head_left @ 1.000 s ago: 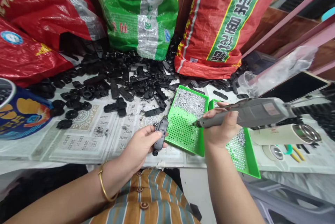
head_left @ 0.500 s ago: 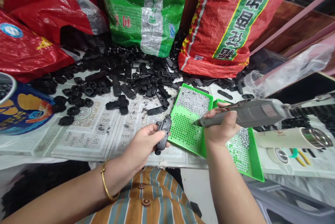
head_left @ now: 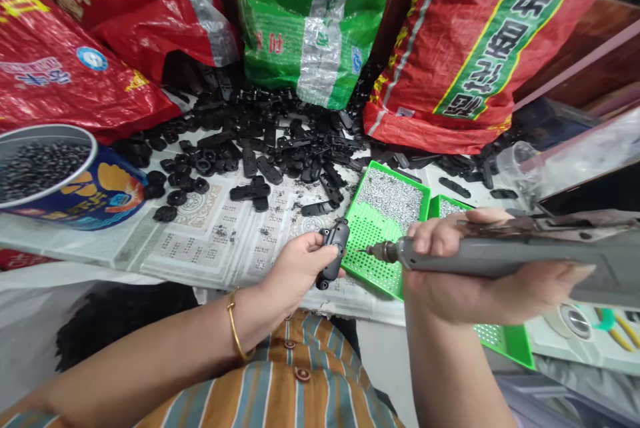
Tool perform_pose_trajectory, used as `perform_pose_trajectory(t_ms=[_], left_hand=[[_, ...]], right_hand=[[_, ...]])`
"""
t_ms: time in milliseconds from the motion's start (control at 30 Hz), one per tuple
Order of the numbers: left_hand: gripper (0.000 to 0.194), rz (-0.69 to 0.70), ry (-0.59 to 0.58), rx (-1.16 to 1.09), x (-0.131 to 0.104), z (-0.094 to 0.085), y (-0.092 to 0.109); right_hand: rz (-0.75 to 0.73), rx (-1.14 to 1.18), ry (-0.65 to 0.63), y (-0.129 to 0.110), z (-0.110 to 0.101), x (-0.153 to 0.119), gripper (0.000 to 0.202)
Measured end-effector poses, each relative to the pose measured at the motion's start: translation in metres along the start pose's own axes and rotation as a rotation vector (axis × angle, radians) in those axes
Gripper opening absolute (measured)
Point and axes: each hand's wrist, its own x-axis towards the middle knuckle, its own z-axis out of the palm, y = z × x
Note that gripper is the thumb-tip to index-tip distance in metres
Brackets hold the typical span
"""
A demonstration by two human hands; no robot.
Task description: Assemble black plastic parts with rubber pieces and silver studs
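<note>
Over the front edge of the table, by the left side of the left green tray, a black plastic part is held in the left hand. Its long axis runs mostly away from the person, the far end leaning a little to the right. The left hand is closed on it, thumb pressed on the upper face near the middle, fingers curled around behind; how far they reach underneath is hidden.

Just to the right of the part, and apart from it, is the tip of a grey power screwdriver. The tool lies nearly crosswise to the part, pointing left, its tip about level with the part's middle and in view over the tray's bare holes. The right hand is wrapped around the body, fingers over the far side and thumb along the near side. Of the two hands, the left is at the part itself; the right is well off, only its tool near.

Further out, small screws fill the tray's far half, a right green tray sits partly behind the right hand, and a pile of black parts spreads beyond.
</note>
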Motion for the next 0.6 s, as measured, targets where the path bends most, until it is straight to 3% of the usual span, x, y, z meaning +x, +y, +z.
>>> perform_pose_trajectory(t_ms=[200,600], left_hand=[[0.011,0.038,-0.025,0.000,0.000,0.000,-0.001],[0.012,0.042,0.002,-0.028,0.002,0.001,-0.005]], right_hand=[[0.030,0.005,-0.072,-0.001,0.015,-0.006,0.043],[0.048,0.004,-0.044,0.007,0.021,-0.010,0.041]])
